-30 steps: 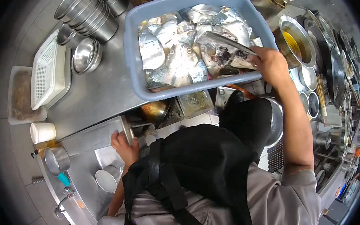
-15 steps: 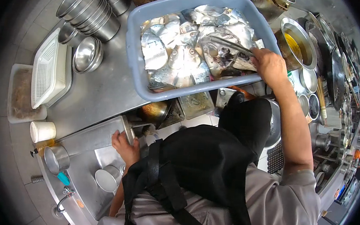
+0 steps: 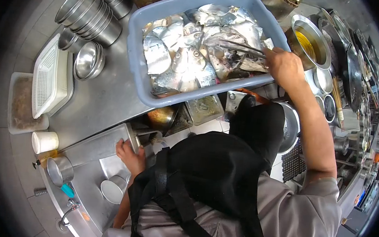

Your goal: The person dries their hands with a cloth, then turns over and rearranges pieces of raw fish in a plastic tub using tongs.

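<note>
A grey-blue tub (image 3: 136, 76) full of cut fish pieces and heads (image 3: 183, 51) sits on the steel counter. My right hand (image 3: 284, 67) is closed around metal tongs (image 3: 244, 47) over the tub's right side, with their tips over the fish. Whether the tips touch a piece I cannot tell. Lower left, my left hand (image 3: 131, 156) rests at the sink's edge against a metal container (image 3: 132, 137), its fingers bent over the rim. What those fingers grip, if anything, is hidden.
Stacked steel pots (image 3: 91, 15), steel bowls (image 3: 88, 60) and a white perforated basket (image 3: 50, 78) stand at the left. A pot of yellow oil (image 3: 309, 41) is right of the tub. The sink (image 3: 86, 193) holds a metal cup (image 3: 113, 189).
My right hand and the tongs have shifted slightly, and the tongs' two arms now show farther apart. The view has moved a little. My left hand stays at the sink's edge.
</note>
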A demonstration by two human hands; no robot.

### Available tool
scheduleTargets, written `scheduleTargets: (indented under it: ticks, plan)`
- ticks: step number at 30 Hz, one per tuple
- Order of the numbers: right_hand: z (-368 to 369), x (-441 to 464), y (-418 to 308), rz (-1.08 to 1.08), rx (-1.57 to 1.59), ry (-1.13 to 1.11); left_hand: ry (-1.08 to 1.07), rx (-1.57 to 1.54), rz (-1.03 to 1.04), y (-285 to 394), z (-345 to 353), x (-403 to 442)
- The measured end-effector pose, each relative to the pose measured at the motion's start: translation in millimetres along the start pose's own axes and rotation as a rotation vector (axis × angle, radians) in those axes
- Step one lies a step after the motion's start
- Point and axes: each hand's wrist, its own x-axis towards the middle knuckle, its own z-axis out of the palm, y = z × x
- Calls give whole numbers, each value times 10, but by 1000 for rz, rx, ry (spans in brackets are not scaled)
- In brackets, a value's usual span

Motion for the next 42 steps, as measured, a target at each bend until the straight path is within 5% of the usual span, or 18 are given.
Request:
scheduleTargets:
  ticks: [10, 18, 24, 42]
  plan:
    - [-299, -29, 238, -21, 354, 368, -29, -11, -6, -12, -17, -12]
    - [-82, -55, 89, -12, -33, 17, -7, -1, 6, -11, -17, -9]
    - [266, 27, -81, -43, -110, 116, -28, -4, -3, -4, -14, -11]
    - [157, 61, -191, -30, -6, -70, 27, 6, 4, -63, 28, -35]
